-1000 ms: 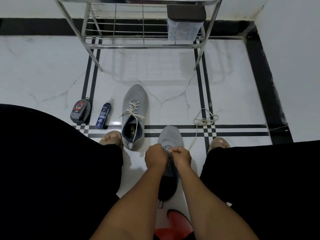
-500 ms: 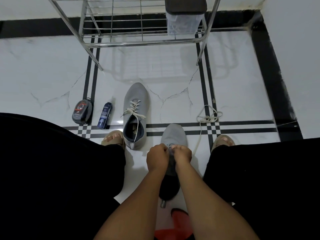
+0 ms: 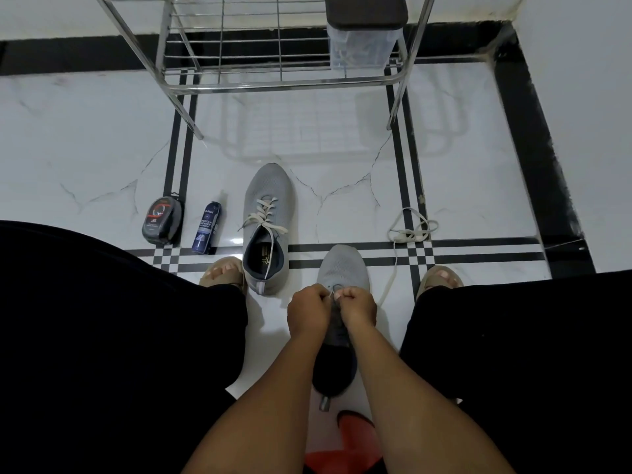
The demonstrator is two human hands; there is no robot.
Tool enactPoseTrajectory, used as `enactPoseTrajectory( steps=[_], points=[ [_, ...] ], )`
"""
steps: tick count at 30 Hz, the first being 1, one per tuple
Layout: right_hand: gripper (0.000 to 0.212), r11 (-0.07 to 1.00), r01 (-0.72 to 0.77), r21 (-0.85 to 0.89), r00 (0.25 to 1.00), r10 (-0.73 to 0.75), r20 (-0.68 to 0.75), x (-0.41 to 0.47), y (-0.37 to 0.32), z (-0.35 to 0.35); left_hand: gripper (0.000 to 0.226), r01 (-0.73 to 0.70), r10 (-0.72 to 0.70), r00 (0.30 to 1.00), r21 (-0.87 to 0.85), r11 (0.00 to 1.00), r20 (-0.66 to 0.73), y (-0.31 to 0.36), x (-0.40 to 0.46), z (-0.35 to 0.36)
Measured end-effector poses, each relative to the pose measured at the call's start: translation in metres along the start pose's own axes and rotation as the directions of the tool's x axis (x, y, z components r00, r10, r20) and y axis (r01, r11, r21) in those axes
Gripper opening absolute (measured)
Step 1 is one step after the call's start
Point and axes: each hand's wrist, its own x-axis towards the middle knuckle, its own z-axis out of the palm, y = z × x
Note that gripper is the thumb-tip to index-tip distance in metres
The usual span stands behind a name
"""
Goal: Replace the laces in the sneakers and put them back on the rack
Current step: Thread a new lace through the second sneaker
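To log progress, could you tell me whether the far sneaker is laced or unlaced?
Laced. The far sneaker shows a white lace crisscrossed over its tongue, with loose ends trailing.

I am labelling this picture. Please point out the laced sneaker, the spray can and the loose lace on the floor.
laced sneaker [image 3: 268, 186]: head view, on its grey toe.
spray can [image 3: 206, 230]: head view, on the blue label.
loose lace [image 3: 412, 230]: head view, on the coiled part on the black stripe.

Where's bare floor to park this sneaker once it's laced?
Bare tile lies between the laced sneaker and the loose lace, running up to the rack legs. Left is crowded: spray bottle, polish case. The rack's lower shelf is bare left of the container.
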Motion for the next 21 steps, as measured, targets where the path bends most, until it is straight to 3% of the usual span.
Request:
enactPoseTrajectory(
  steps=[3, 6, 11, 16, 19, 21],
  points=[
    [0.021, 0.967, 0.161, -0.196, 0.983, -0.175, -0.056, -0.005, -0.002, -0.001, 0.020, -0.015, 0.015, 1.000, 0.002, 1.000, -0.001, 0.001, -0.001, -0.001],
    [0.023, 0.948, 0.228, -0.225, 0.964, -0.252, -0.086, -0.004, -0.003, -0.003, 0.022, -0.047, 0.047, 0.999, 0.027, 0.999, 0.007, 0.001, -0.001, -0.001],
    [0.021, 1.000, 0.011, 0.015, 1.000, -0.010, -0.013, 0.005, -0.002, 0.003, 0.025, -0.099, 0.097, 0.995, 0.109, 0.989, 0.027, 0.000, 0.001, -0.003],
    [0.028, 0.999, 0.000, 0.039, 0.995, -0.003, 0.096, 0.008, -0.002, 0.003, 0.024, -0.065, 0.063, 0.998, 0.088, 0.994, 0.018, -0.005, 0.003, -0.004],
    [0.033, 0.996, 0.029, -0.079, 0.995, -0.022, 0.092, 0.002, -0.011, -0.001, 0.024, -0.072, 0.070, 0.997, 0.067, 0.995, 0.026, -0.005, 0.004, -0.004],
    [0.030, 0.925, 0.162, -0.343, 0.987, -0.147, 0.068, -0.004, -0.018, -0.002, 0.024, -0.075, 0.073, 0.997, 0.074, 0.994, 0.029, -0.005, 0.004, -0.004]
  ],
)
